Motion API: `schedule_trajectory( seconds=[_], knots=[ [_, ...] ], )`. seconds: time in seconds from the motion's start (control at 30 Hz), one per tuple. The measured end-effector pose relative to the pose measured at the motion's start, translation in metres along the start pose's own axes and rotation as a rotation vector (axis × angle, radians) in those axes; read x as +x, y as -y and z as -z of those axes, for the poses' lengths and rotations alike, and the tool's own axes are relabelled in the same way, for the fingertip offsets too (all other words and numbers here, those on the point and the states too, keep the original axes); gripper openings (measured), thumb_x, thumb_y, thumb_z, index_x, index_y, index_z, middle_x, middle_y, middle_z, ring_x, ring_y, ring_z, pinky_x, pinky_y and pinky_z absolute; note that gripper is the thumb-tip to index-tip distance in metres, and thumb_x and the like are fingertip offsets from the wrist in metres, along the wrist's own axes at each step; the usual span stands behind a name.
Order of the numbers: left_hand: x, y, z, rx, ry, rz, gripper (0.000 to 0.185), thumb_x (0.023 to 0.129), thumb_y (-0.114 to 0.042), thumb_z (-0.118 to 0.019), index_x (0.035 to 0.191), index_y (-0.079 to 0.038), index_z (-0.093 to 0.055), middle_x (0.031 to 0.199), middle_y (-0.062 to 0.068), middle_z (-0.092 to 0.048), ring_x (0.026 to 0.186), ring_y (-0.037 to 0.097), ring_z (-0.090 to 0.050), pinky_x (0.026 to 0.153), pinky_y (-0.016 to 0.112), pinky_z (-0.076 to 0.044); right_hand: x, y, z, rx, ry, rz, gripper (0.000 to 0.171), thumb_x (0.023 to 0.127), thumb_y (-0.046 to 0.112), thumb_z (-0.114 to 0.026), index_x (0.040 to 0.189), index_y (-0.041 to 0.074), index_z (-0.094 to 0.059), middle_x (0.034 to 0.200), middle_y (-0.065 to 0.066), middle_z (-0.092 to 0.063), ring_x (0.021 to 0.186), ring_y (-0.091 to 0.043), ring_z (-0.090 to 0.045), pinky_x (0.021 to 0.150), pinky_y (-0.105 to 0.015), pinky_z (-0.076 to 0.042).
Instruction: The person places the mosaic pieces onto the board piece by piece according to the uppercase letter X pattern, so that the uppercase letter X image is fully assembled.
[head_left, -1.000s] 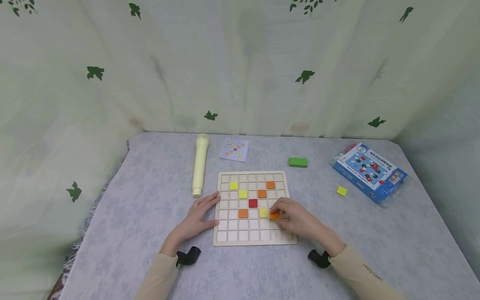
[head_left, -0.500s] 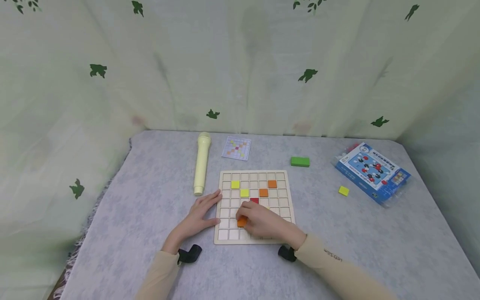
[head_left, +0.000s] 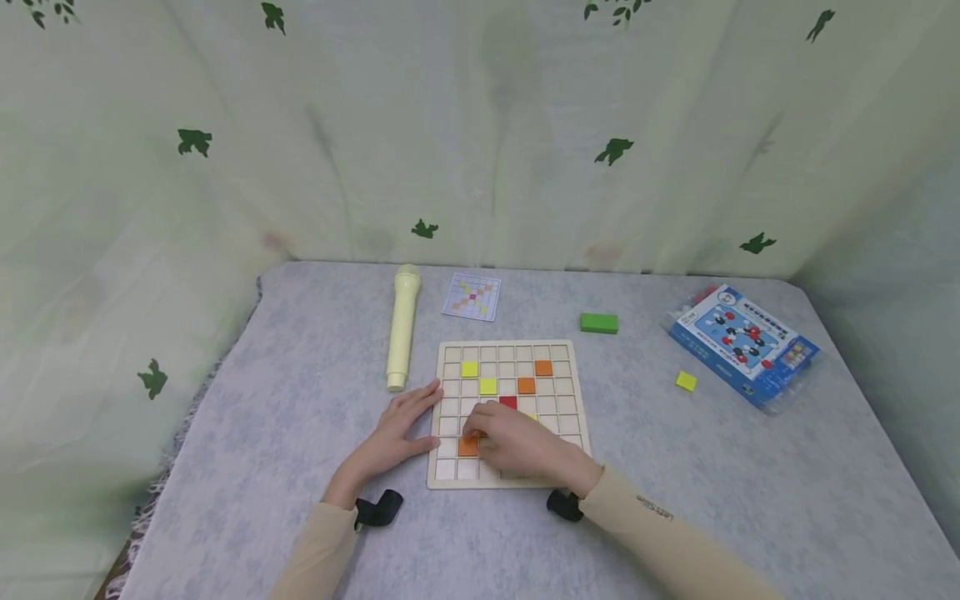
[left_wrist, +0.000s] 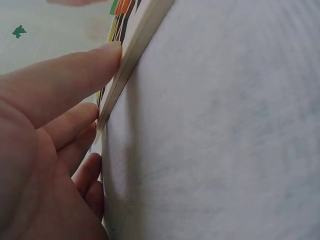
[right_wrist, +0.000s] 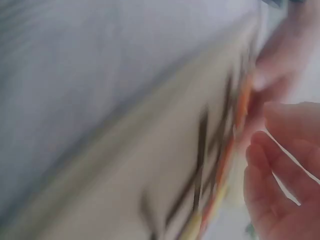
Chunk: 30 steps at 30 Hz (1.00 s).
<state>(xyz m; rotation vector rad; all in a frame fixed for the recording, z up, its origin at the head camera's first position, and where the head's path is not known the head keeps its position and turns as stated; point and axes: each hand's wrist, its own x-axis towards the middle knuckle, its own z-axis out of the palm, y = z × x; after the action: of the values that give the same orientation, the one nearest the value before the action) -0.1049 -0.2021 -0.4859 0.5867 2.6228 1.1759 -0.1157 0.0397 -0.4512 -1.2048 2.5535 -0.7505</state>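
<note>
A pale wooden grid board (head_left: pixel 501 343) lies on the table, with yellow, orange and red square tiles in several cells. My left hand (head_left: pixel 390 435) rests against the board's left edge; in the left wrist view its thumb (left_wrist: pixel 85 70) touches the rim. Over the lower left of the grid is my right hand (head_left: pixel 517 442), beside an orange tile (head_left: pixel 468 447) that lies in a cell. In the right wrist view, the right hand's fingers (right_wrist: pixel 280 175) are apart from the orange tile (right_wrist: pixel 243 102). The right hand hides some cells and most of one yellow tile.
A pattern card (head_left: pixel 472 297) and a cream microphone-shaped object (head_left: pixel 403 329) lie behind the board. A green block (head_left: pixel 599 323) is at back right. Farther right are a loose yellow tile (head_left: pixel 686 381) and a blue box (head_left: pixel 744 343) in clear plastic.
My right hand has carried the orange tile left across the board, from beside the yellow tile to a lower left cell, and its fingers have come off it. My left hand stays put.
</note>
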Motion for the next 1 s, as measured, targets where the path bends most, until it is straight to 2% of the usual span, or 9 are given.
schedule_trajectory(
  seconds=[0.1, 0.2, 0.37, 0.5, 0.6, 0.7, 0.83, 1.0],
  knots=[
    [0.001, -0.001, 0.000, -0.004, 0.003, 0.007, 0.067, 0.083, -0.023, -0.065, 0.141, -0.013, -0.033, 0.148, -0.001, -0.019, 0.131, 0.025, -0.013, 0.099, 0.052, -0.015, -0.018, -0.018, 0.014, 0.061, -0.063, -0.079, 0.019, 0.081, 0.006, -0.060, 0.099, 0.012, -0.063, 0.098, 0.005, -0.056, 0.091, -0.010, -0.049, 0.079, -0.025, -0.043],
    [0.000, -0.002, 0.000, -0.002, 0.002, 0.003, 0.067, 0.083, -0.022, -0.065, 0.141, -0.012, -0.033, 0.148, 0.000, -0.019, 0.131, 0.025, -0.013, 0.100, 0.051, -0.016, -0.045, -0.047, 0.030, 0.091, -0.169, -0.159, 0.020, 0.081, 0.005, -0.061, 0.099, 0.011, -0.062, 0.098, 0.004, -0.057, 0.089, -0.013, -0.051, 0.077, -0.029, -0.044],
    [-0.001, -0.002, 0.000, 0.002, 0.002, 0.001, 0.067, 0.083, -0.020, -0.065, 0.140, -0.011, -0.033, 0.148, 0.001, -0.019, 0.131, 0.025, -0.013, 0.099, 0.051, -0.016, -0.102, -0.100, 0.058, 0.053, -0.326, -0.307, 0.023, 0.079, 0.001, -0.063, 0.101, 0.005, -0.061, 0.099, -0.003, -0.058, 0.091, -0.020, -0.053, 0.077, -0.038, -0.045],
    [0.000, -0.002, 0.000, -0.004, 0.005, 0.002, 0.067, 0.083, -0.022, -0.065, 0.141, -0.012, -0.033, 0.148, 0.000, -0.019, 0.132, 0.025, -0.012, 0.100, 0.051, -0.014, -0.142, -0.137, 0.074, -0.016, -0.373, -0.420, 0.024, 0.079, -0.001, -0.063, 0.103, 0.001, -0.060, 0.102, -0.013, -0.057, 0.095, -0.029, -0.051, 0.080, -0.046, -0.041],
    [0.000, -0.001, 0.000, -0.007, 0.005, 0.004, 0.067, 0.083, -0.024, -0.065, 0.141, -0.012, -0.032, 0.148, 0.000, -0.018, 0.132, 0.025, -0.012, 0.100, 0.051, -0.014, -0.162, -0.153, 0.082, -0.039, -0.374, -0.483, 0.026, 0.079, -0.001, -0.062, 0.104, -0.001, -0.059, 0.107, -0.018, -0.055, 0.100, -0.034, -0.047, 0.083, -0.050, -0.036],
    [-0.001, -0.001, 0.000, -0.005, 0.004, 0.004, 0.067, 0.083, -0.024, -0.065, 0.141, -0.012, -0.032, 0.148, 0.000, -0.018, 0.132, 0.026, -0.012, 0.100, 0.052, -0.014, -0.171, -0.160, 0.086, -0.036, -0.356, -0.515, 0.025, 0.078, -0.001, -0.062, 0.104, -0.001, -0.059, 0.109, -0.020, -0.053, 0.102, -0.037, -0.045, 0.084, -0.053, -0.033],
    [0.000, -0.001, 0.000, -0.007, 0.003, 0.001, 0.067, 0.083, -0.023, -0.065, 0.141, -0.012, -0.032, 0.148, 0.001, -0.019, 0.132, 0.026, -0.012, 0.100, 0.052, -0.014, -0.169, -0.161, 0.087, -0.058, -0.326, -0.521, 0.019, 0.078, -0.003, -0.063, 0.096, 0.000, -0.062, 0.102, -0.017, -0.054, 0.093, -0.033, -0.049, 0.078, -0.049, -0.040],
    [0.000, -0.001, -0.001, -0.005, 0.004, 0.002, 0.067, 0.083, -0.022, -0.065, 0.141, -0.012, -0.032, 0.148, 0.001, -0.019, 0.131, 0.026, -0.012, 0.099, 0.052, -0.015, -0.150, -0.148, 0.078, -0.058, -0.325, -0.419, 0.017, 0.074, -0.004, -0.066, 0.089, 0.004, -0.063, 0.092, -0.009, -0.055, 0.083, -0.023, -0.052, 0.072, -0.041, -0.045]
  ],
)
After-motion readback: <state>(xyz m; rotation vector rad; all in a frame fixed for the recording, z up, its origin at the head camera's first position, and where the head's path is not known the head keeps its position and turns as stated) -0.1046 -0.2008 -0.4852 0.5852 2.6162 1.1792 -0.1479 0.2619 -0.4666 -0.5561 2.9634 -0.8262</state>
